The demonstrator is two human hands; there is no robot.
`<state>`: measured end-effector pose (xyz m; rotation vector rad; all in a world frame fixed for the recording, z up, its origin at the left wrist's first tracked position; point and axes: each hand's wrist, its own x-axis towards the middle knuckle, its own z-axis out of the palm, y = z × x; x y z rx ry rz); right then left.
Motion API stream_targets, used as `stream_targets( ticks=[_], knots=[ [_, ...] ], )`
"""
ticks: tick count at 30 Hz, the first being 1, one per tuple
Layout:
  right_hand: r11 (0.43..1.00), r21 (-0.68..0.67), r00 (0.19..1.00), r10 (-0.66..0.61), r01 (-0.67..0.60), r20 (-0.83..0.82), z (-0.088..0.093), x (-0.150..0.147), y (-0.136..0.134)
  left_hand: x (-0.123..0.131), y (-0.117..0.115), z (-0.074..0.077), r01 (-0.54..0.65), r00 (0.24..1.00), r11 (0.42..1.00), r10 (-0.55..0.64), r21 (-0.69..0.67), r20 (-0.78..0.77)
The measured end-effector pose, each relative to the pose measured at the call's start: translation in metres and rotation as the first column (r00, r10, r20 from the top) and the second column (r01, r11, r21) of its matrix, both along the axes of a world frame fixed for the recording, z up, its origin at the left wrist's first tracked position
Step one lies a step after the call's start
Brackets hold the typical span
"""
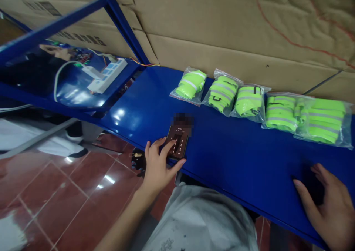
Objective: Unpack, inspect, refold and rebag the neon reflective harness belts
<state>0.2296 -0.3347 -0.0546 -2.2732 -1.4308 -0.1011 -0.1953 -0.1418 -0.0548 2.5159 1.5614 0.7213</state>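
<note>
A dark smartphone (pixel 180 141) with a lit number keypad lies on the blue tabletop near its front edge. My left hand (pixel 158 166) is over its lower left part, the index fingertip on the keypad and the thumb beside the lower right corner. Its fingers are spread, and the phone rests on the table. At the far right, my right hand (pixel 330 206) is held at the table's front edge, thumb and fingers apart with nothing between them. The fingers' far side is in shadow.
Several clear bags of folded neon-yellow reflective material (pixel 222 93) line the back of the blue table (pixel 235 151), against cardboard (pixel 194 21). A white power strip (pixel 108 77) and another person's hand (pixel 59 53) are left, beyond a blue metal frame (pixel 119 25).
</note>
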Motion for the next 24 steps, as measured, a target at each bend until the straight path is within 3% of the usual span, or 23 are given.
stream_targets(
  ticks=[4,11,20,24],
  knots=[
    [1.000,-0.015,1.000,0.004,-0.004,-0.023,0.002,0.001,0.001,-0.001,-0.001,-0.001,0.009,1.000,1.000,-0.009,0.006,-0.026],
    [1.000,-0.026,0.999,0.014,-0.015,-0.034,0.003,0.000,0.000,0.001,-0.006,-0.001,-0.005,0.995,0.999,0.009,-0.039,0.097],
    [1.000,-0.012,0.999,0.023,-0.024,-0.031,0.008,-0.005,0.002,0.003,-0.016,0.002,0.010,1.000,0.994,-0.009,-0.105,0.011],
    [0.999,-0.009,0.999,0.031,-0.031,-0.028,0.009,-0.006,0.002,0.008,-0.013,0.013,-0.013,1.000,0.989,0.014,-0.146,0.006]
  ],
)
